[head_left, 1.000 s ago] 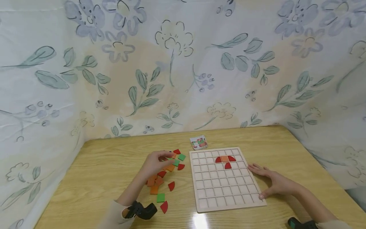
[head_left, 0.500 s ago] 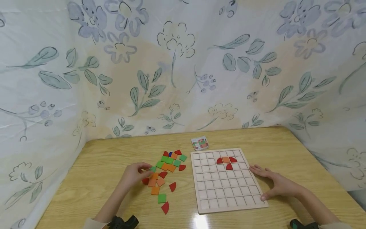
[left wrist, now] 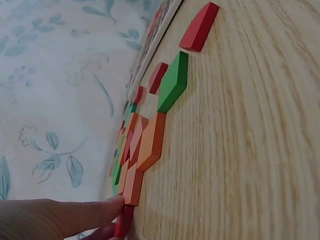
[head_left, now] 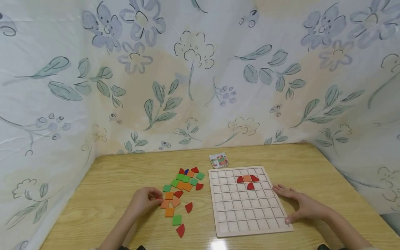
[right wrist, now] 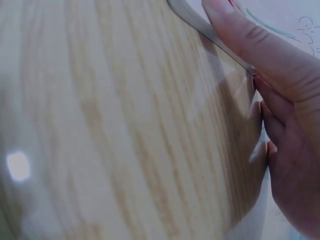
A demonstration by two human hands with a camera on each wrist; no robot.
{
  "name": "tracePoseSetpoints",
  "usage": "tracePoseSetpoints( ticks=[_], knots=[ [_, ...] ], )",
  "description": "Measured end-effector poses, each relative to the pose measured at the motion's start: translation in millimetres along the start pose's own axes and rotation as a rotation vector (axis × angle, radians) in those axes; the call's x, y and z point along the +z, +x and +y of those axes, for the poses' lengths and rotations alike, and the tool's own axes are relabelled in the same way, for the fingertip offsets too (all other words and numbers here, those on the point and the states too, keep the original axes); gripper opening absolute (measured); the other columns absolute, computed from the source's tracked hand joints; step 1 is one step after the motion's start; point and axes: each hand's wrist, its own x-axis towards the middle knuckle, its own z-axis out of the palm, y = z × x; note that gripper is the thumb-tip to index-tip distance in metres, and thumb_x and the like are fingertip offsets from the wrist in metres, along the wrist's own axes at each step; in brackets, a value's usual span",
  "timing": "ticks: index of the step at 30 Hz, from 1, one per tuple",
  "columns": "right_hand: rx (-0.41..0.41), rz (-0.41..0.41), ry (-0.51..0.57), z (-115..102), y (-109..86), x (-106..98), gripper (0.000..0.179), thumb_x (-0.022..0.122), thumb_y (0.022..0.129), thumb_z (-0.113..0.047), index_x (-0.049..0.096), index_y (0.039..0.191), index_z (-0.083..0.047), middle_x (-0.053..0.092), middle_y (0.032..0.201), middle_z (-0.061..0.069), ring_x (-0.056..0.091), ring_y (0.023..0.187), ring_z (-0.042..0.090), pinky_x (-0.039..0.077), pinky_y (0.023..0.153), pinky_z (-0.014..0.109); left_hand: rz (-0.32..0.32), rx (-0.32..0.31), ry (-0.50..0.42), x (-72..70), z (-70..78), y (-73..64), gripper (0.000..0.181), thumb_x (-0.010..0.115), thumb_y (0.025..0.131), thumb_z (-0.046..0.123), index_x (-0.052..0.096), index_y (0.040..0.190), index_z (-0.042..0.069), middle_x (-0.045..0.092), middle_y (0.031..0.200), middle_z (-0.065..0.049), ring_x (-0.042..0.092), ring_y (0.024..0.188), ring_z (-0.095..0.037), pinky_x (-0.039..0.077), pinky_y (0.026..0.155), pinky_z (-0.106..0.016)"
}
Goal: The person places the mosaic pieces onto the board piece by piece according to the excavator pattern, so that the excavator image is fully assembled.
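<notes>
My left hand (head_left: 144, 201) is at the left edge of a loose group of coloured tiles. Its thumb and fingers pinch a red tile (left wrist: 123, 223), mostly hidden by the fingers. Beside it lie orange square tiles (head_left: 169, 212) and a green square tile (head_left: 167, 188). The pale wooden grid board (head_left: 239, 208) lies to the right, holding an orange square (head_left: 247, 178) with three red quarter-circle tiles around it, one of them a lower red tile (head_left: 250, 186). My right hand (head_left: 304, 205) rests along the board's right edge, fingers spread and thumb on its near corner.
A small printed pattern card (head_left: 218, 160) lies behind the board. More red quarter-circles (head_left: 180, 230), a green square (head_left: 177, 219) and a small blue tile (head_left: 186, 172) are on the wooden table (head_left: 118, 180). A floral cloth (head_left: 200, 86) hangs behind the table.
My left hand has moved from above the far part of the tile group, left and nearer, down to the red tile at its left edge. My right hand has stayed at the board.
</notes>
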Motion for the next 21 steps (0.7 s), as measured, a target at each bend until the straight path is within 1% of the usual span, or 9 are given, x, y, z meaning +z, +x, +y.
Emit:
tracePoseSetpoints(
  ticks=[4, 6, 12, 15, 18, 21],
  knots=[
    [0.001, 0.001, -0.005, 0, -0.4, 1, 0.092, 0.081, 0.064, -0.032, 0.037, 0.140, -0.004, 0.027, 0.145, 0.025, 0.010, 0.130, -0.018, 0.000, 0.096, -0.001, -0.005, 0.042, 0.007, 0.2, -2.5, -1.8, 0.011, 0.076, 0.074, 0.011, 0.071, 0.084, 0.012, 0.066, 0.080, 0.005, 0.053, 0.066, -0.008, 0.045, 0.061, -0.022],
    [0.001, 0.005, -0.009, 1, -0.8, 1, 0.093, 0.082, 0.064, -0.032, 0.037, 0.140, -0.005, 0.027, 0.145, 0.025, 0.010, 0.130, -0.018, 0.000, 0.096, -0.001, -0.003, 0.066, 0.013, 0.7, -4.1, -1.8, 0.012, 0.075, 0.074, 0.008, 0.071, 0.085, 0.013, 0.066, 0.082, 0.004, 0.056, 0.070, -0.008, 0.046, 0.064, -0.023],
    [0.006, 0.002, -0.010, 4, -1.8, 2, 0.093, 0.082, 0.064, -0.031, 0.037, 0.141, -0.006, 0.027, 0.146, 0.022, 0.009, 0.130, -0.018, -0.001, 0.096, -0.001, 0.009, 0.126, 0.028, 1.4, -8.8, -1.7, 0.021, 0.070, 0.075, -0.003, 0.071, 0.087, 0.015, 0.068, 0.088, 0.004, 0.062, 0.084, -0.013, 0.050, 0.075, -0.030],
    [-0.006, 0.006, -0.015, 4, -1.3, 2, 0.093, 0.082, 0.063, -0.031, 0.037, 0.140, -0.005, 0.028, 0.145, 0.023, 0.010, 0.130, -0.017, 0.000, 0.097, -0.001, 0.024, 0.144, 0.028, 0.8, -10.6, -1.5, 0.025, 0.068, 0.078, -0.005, 0.070, 0.095, 0.013, 0.068, 0.093, 0.002, 0.063, 0.086, -0.015, 0.050, 0.077, -0.032],
    [-0.021, 0.013, -0.023, 3, -0.6, 1, 0.093, 0.082, 0.063, -0.031, 0.038, 0.140, -0.005, 0.029, 0.144, 0.025, 0.011, 0.131, -0.016, 0.000, 0.098, 0.000, 0.048, 0.144, 0.052, -1.3, -12.1, -3.0, 0.029, 0.068, 0.079, 0.002, 0.067, 0.108, 0.009, 0.066, 0.101, -0.003, 0.061, 0.088, -0.018, 0.050, 0.079, -0.036],
    [-0.034, 0.017, -0.031, 2, -0.2, 1, 0.092, 0.082, 0.064, -0.031, 0.037, 0.140, -0.004, 0.029, 0.144, 0.025, 0.011, 0.131, -0.015, 0.001, 0.098, 0.000, 0.059, 0.094, 0.084, -3.9, -12.8, -5.6, 0.038, 0.073, 0.078, 0.014, 0.064, 0.114, 0.006, 0.064, 0.103, -0.006, 0.059, 0.089, -0.019, 0.048, 0.079, -0.039]
  ],
)
